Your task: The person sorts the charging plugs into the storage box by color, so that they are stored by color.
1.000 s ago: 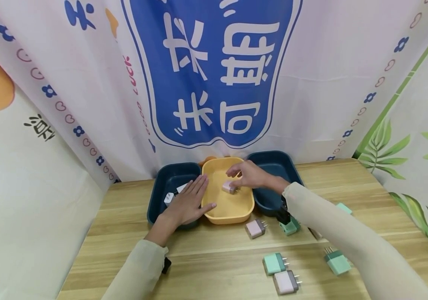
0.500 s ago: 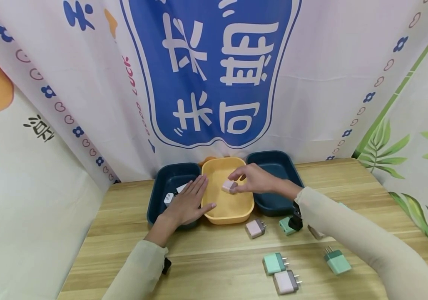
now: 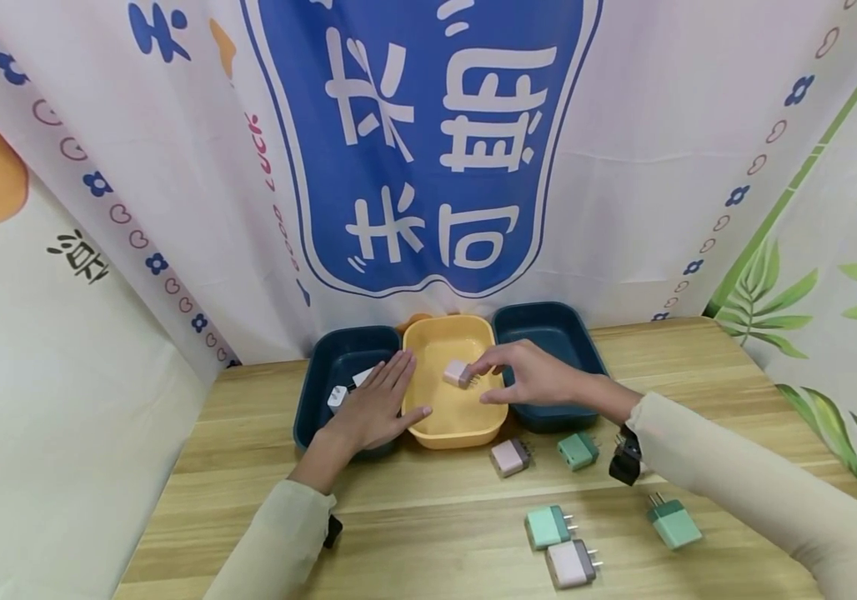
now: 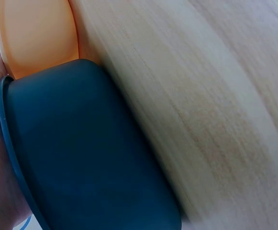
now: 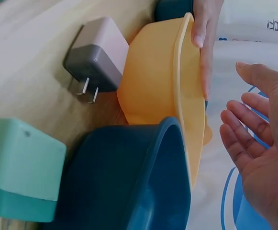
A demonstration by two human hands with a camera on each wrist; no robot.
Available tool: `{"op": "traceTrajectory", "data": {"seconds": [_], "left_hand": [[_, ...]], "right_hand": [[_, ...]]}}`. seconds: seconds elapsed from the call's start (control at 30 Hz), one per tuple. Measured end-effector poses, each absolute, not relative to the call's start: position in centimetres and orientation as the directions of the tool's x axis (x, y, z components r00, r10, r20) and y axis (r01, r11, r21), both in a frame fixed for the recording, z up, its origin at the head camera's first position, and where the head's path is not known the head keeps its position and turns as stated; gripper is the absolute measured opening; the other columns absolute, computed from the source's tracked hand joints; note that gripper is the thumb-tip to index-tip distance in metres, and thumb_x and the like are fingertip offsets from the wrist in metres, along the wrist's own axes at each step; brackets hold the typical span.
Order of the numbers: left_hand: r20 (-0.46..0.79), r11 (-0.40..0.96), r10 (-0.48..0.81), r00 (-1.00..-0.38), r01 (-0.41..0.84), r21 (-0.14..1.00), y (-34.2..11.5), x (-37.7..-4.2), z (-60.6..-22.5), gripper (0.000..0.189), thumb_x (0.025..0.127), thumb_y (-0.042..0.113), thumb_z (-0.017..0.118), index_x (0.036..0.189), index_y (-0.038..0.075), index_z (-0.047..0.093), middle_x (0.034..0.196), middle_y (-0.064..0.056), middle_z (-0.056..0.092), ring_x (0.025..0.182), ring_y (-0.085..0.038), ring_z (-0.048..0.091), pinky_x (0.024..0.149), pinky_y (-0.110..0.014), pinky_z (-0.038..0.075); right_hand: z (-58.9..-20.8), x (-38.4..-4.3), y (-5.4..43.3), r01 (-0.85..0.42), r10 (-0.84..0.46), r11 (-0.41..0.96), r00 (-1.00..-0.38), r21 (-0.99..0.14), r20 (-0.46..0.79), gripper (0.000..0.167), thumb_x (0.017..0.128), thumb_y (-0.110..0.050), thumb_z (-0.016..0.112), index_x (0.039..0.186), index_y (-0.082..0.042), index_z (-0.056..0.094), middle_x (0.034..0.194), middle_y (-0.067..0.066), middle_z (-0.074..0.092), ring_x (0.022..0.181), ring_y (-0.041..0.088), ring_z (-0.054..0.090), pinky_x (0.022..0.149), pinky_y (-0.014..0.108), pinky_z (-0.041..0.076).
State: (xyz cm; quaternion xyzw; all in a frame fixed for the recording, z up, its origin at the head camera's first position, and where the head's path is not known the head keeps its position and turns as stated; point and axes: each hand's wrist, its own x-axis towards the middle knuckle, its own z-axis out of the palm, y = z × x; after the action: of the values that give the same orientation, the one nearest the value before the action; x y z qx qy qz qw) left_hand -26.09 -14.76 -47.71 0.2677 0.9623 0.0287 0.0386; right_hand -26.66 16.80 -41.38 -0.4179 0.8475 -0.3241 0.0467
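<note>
With the pink charger (image 3: 455, 372) in the yellow tray (image 3: 449, 421) near the worktop's (image 3: 413, 517) far edge, placing looks done: the right hand (image 3: 541, 375) has its grip spread, the left hand (image 3: 370, 410) rests straight-fingered, and next calls for lifting the right clear.

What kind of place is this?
It looks like a work corner indoors, though I can't be sure. There's a wooden table, three trays side by side, and a printed cloth hanging behind.
</note>
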Motion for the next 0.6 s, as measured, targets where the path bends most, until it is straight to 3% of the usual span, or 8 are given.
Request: {"op": "traceTrajectory", "data": {"seconds": [0.13, 0.4, 0.6], "left_hand": [[-0.047, 0.850, 0.525, -0.850, 0.521, 0.079, -14.8, -26.1, -47.7, 0.094, 0.107, 0.071, 0.033, 0.171, 0.008, 0.005, 0.179, -0.008, 0.001, 0.166, -0.024, 0.000, 0.134, -0.045, 0.006], [-0.038, 0.848, 0.528, -0.848, 0.525, 0.069, -14.9, -26.1, -47.7, 0.094, 0.106, 0.071, 0.034, 0.171, 0.008, 0.005, 0.179, -0.008, 0.002, 0.166, -0.025, 0.001, 0.134, -0.046, 0.008], [-0.032, 0.844, 0.534, -0.845, 0.531, 0.076, -14.9, -26.1, -47.6, 0.094, 0.107, 0.070, 0.033, 0.170, 0.006, 0.009, 0.179, -0.009, 0.003, 0.166, -0.025, 0.002, 0.134, -0.046, 0.009]], "right_hand": [[-41.4, -25.7, 17.5, -0.692, -0.735, 0.444, -0.645, -0.569, 0.211, 0.039, 0.092, -0.022, 0.085, 0.127, -0.009, 0.076, 0.124, 0.006, 0.076, 0.112, 0.020, 0.072, 0.096, 0.041, 0.062], [-41.1, -24.0, 18.6, -0.717, -0.741, 0.452, -0.633, -0.530, 0.224, 0.039, 0.093, -0.028, 0.084, 0.127, -0.010, 0.076, 0.125, 0.004, 0.075, 0.114, 0.021, 0.072, 0.096, 0.040, 0.062], [-41.2, -22.7, 19.5, -0.739, -0.752, 0.425, -0.610, -0.522, 0.251, 0.039, 0.092, -0.024, 0.086, 0.126, -0.010, 0.076, 0.125, 0.004, 0.076, 0.111, 0.022, 0.073, 0.094, 0.041, 0.062]]}}
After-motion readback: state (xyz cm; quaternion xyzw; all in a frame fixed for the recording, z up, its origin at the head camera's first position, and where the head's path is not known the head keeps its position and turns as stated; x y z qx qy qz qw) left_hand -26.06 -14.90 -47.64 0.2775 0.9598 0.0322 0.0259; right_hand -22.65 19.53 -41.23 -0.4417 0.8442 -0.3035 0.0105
